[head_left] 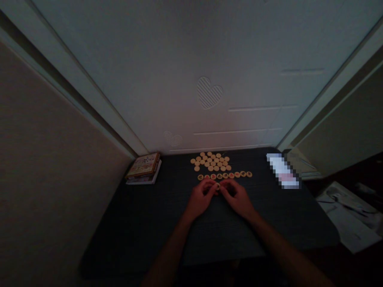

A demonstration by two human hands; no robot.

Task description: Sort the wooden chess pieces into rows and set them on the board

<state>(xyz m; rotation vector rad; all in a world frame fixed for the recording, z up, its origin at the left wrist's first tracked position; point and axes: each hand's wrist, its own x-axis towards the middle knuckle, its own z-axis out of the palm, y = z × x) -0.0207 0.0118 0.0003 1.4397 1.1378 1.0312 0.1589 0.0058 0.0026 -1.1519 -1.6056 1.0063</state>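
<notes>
The round piece is held up between the person's two hands, right at the middle of the dark table, on the near side of a neat line of others like it. From where I stand, the left hand has its fingers curled in, with thumb and fingertips pinching the piece from one side. The right hand meets it from the other side, its fingers also bent and closing on the same piece, so the fingertips of both hands come together there. I cannot tell whether the hands touch the tabletop.

Just beyond the fingers runs a row of pieces, nine by my count, marked sides up, some characters red and some dark. Behind that row lies a loose cluster of pieces, pale faces up, several touching one another.

Over at the far left corner a small stack of books sits well apart from the pieces. Near the far right edge lies a pale oblong thing, too blurred to name. A whitish panel rises behind the table, with a large striped heart in relief and a fainter, smaller one lower down.
</notes>
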